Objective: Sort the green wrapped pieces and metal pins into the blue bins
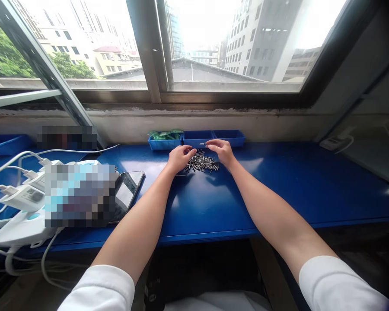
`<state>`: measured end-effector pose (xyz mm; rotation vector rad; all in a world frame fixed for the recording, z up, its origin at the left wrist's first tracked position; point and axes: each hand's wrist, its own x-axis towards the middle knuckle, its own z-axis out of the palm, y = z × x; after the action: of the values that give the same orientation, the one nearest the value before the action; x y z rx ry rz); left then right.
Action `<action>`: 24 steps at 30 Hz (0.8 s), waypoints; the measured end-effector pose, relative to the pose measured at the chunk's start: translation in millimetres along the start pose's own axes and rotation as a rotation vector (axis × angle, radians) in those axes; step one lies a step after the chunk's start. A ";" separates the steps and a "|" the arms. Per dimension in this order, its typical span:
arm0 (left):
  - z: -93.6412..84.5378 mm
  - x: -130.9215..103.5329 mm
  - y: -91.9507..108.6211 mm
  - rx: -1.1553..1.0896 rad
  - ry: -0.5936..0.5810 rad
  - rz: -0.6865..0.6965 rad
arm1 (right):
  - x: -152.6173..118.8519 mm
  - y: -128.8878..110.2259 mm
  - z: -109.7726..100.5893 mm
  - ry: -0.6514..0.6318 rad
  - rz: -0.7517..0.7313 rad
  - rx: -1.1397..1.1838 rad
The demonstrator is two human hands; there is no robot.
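A loose pile of small dark and silvery metal pins (202, 161) lies on the blue tabletop (204, 203). At the pile's left edge is my left hand (180, 159), fingers curled and pressed together over it; whatever they hold is too small to make out. My right hand (221, 151) is raised at the pile's upper right, pinching a thin silvery pin (202, 144) that points left in front of the blue bins. Behind the pile stands a row of three joined blue bins (228, 139); the left one holds green packets (165, 135).
On the left, a white power strip (17, 229) carries several plugs and white cables, beside a dark phone (128, 194) and a blurred patch. A blue tray (8, 144) sits far left. A metal frame (56, 82) slants before the window; a wall closes off the back.
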<state>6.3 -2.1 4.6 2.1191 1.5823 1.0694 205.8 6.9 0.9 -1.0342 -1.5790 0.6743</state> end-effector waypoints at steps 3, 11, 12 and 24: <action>-19.4 -0.1 -5.6 0.045 -0.148 -0.106 | 4.5 11.0 -8.4 0.194 -0.055 -0.434; -65.5 -5.4 -10.6 0.118 -0.709 -0.185 | 13.3 33.7 -17.6 0.190 0.103 -0.783; -66.5 -5.2 -10.5 0.147 -0.731 -0.191 | 13.8 36.3 -17.5 0.157 0.135 -0.793; -29.1 -5.0 -4.7 0.048 -0.280 0.085 | -4.4 5.7 8.3 -0.041 -0.212 -0.473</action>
<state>-18.1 -10.7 19.7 2.2693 1.4097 0.7253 199.6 6.5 -8.1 -1.1716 -1.9025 0.1773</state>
